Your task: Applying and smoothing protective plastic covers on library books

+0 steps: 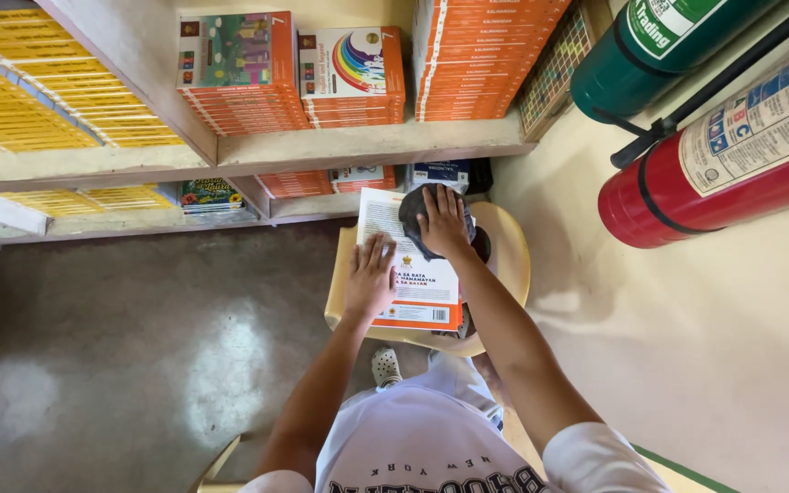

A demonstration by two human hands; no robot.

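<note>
A pale yellow plastic chair (504,251) carries a white-and-orange book (413,283) lying flat on its seat. Beyond it, wooden shelves (358,146) hold stacks of orange books (486,59) and, at far left, yellow books (38,100).

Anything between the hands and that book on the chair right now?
The left hand lies flat on the book, nothing between. Under the right hand a dark cloth separates palm from cover. The book rests on a yellow chair.
</note>
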